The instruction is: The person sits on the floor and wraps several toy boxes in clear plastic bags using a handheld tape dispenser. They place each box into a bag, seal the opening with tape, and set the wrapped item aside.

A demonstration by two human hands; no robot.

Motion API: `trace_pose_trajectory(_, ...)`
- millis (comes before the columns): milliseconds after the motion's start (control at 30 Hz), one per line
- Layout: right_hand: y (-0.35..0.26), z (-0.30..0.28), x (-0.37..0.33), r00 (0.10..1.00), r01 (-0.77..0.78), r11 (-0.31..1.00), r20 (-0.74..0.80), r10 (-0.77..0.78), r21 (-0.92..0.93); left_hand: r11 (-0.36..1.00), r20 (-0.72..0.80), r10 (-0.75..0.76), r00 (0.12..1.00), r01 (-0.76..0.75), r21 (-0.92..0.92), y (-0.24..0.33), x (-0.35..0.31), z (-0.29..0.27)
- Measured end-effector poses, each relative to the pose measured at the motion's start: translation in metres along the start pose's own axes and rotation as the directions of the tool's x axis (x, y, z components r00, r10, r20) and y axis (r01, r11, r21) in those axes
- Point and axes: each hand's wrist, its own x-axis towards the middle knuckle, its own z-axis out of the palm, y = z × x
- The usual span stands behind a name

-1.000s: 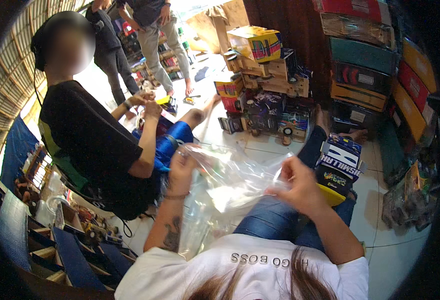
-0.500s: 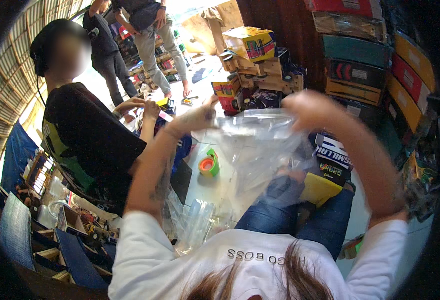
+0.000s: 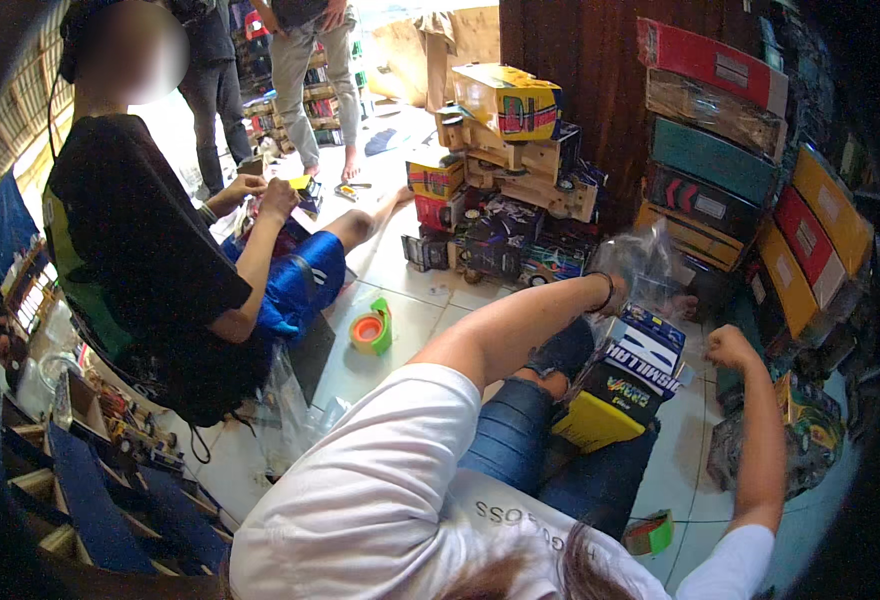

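My left hand (image 3: 624, 284) reaches across in front of me to a crumpled clear plastic bag (image 3: 648, 252). The bag surrounds or covers the hand, so its fingers are hidden. To the right, my right hand (image 3: 730, 348) is curled into a fist, apart from the bag; whatever it may hold does not show. A toy truck (image 3: 615, 388), yellow at one end and dark with printed panels, rests on my jeans-clad legs, below both hands.
Stacked toy trucks (image 3: 505, 180) stand ahead, with coloured toy truck bodies (image 3: 715, 145) piled at right. A green tape dispenser (image 3: 372, 328) lies on the tiles; another (image 3: 650, 533) is near my right side. A person (image 3: 140, 240) sits at left; two others stand behind.
Both hands stretched the bag ahead of me before. Now the left hand and the bag have swung right, and the right hand is lower and farther right, apart from the bag.
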Motion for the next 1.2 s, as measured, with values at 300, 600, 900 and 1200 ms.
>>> trace_pose_trajectory(300, 0.041, -0.124, -0.054, -0.09, -0.066, 0.996, -0.994, -0.066, -0.06, 0.756, -0.961, 0.27, -0.059, -0.605, 0.25, 0.094, 0.056, -0.155)
trace_pose_trajectory(600, -0.003, 0.092, 0.03, 0.982, 0.146, 0.457, -0.183, 0.037, 0.877, 0.996, -0.096, -0.089, 0.991, 0.086, -0.037, -0.037, 0.032, 0.066)
trace_pose_trajectory(900, -0.059, 0.019, -0.005, 0.624, -0.02, 0.995, -0.777, 0.086, 0.094, 0.778, -0.657, 0.601, 0.454, -0.518, 0.354, -0.027, 0.023, 0.004)
trace_pose_trajectory(1200, -0.079, 0.061, -0.039, 0.73, 0.354, 0.725, -0.659, 0.18, 0.591, 0.635, -0.421, -0.055, 0.905, -0.293, -0.715, -0.02, -0.042, 0.019)
